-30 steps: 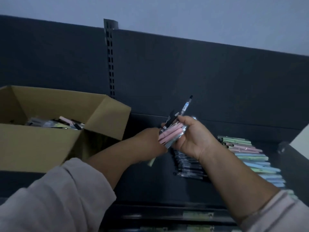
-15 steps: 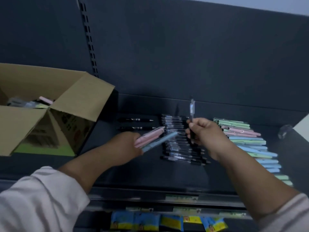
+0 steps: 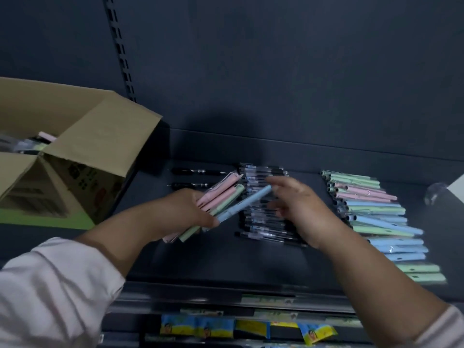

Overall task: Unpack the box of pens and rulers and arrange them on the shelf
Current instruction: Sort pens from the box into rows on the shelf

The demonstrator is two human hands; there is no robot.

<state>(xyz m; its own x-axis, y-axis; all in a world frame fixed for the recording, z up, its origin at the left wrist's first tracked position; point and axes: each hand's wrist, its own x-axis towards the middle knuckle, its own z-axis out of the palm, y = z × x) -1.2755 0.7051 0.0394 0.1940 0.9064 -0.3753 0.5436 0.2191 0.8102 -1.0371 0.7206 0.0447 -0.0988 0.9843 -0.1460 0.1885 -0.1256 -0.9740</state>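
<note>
Left hand [image 3: 183,212] grips pastel pens [image 3: 226,199], right hand [image 3: 298,209] spread empty above dark shelf [image 3: 213,257] beside cardboard box [image 3: 100,136].

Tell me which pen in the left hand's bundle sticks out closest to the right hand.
The blue pen, lowest in the fan held by the left hand. Its tip points at the open right hand, while the pink and green pens angle further left.

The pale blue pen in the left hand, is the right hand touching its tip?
Cannot tell. In the head view the right hand's blurred fingers overlap the pale blue pen's tip.
</note>
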